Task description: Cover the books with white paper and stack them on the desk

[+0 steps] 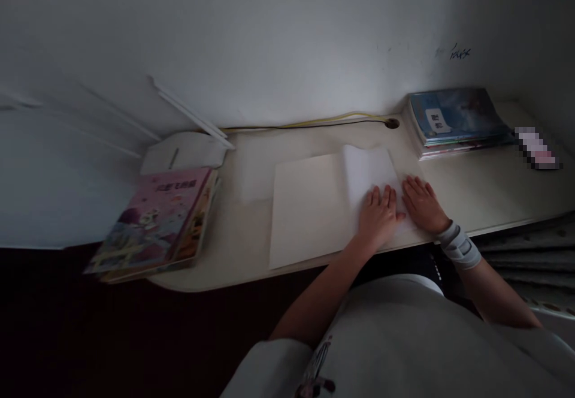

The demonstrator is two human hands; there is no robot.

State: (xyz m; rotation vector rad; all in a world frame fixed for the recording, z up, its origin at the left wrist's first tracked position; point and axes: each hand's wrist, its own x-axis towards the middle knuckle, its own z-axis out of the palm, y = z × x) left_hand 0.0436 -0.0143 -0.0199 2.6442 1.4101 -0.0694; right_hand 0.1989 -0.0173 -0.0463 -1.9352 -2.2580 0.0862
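A large sheet of pale paper (309, 206) lies flat on the desk, and its right part is a whiter flap (369, 167) that looks folded over. My left hand (380, 215) presses flat on this flap, fingers stretched out. Close beside it, my right hand (422, 203) lies flat at the paper's right edge, fingers extended and a little apart. A grey band (460, 245) wraps my right wrist. Neither hand grips anything. What lies beneath the palms is hidden.
Picture books (157, 218) overhang the desk's left end. A stack of books (456, 116) stands at the back right, with a blurred-out phone-like object (536, 148) beside it. A yellow cable (323, 119) runs along the wall to a round hole (392, 123) in the desk (233, 248).
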